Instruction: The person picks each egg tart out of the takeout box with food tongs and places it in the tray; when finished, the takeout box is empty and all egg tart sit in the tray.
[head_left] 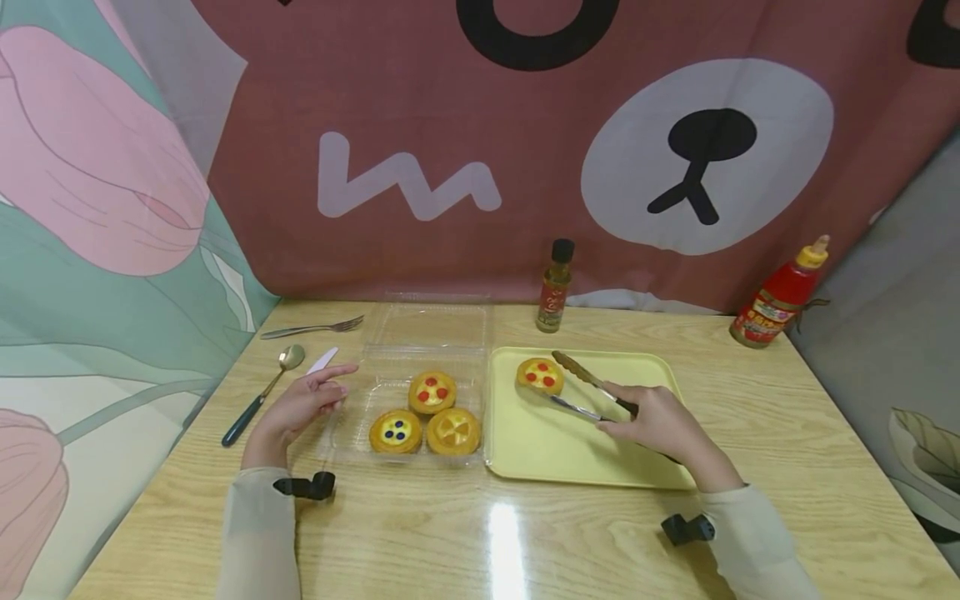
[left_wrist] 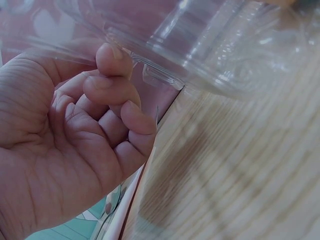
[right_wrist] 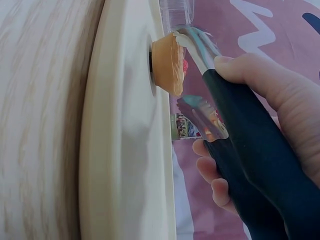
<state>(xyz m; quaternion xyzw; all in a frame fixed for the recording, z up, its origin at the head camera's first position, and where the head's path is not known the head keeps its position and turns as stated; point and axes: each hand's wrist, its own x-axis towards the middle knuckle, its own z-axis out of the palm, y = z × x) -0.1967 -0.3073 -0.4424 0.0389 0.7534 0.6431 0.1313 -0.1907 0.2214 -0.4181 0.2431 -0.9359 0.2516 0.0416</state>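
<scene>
Yellow tray (head_left: 555, 460) bears the red-dotted tart (head_left: 540, 377); my right hand (head_left: 658, 418) grips parted tongs (head_left: 576, 407), my left hand (head_left: 296, 410) curls loosely, apparently empty. Probably grasping or releasing, I next need steady tips.

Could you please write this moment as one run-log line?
right hand: holds tongs, spread, at tart on tray | left hand: near clear box | clear box: lid open, three tarts inside

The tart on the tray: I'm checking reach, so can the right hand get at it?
Probably yes: the right hand holds open tongs beside the tart on the tray, with nothing visible blocking.
</scene>
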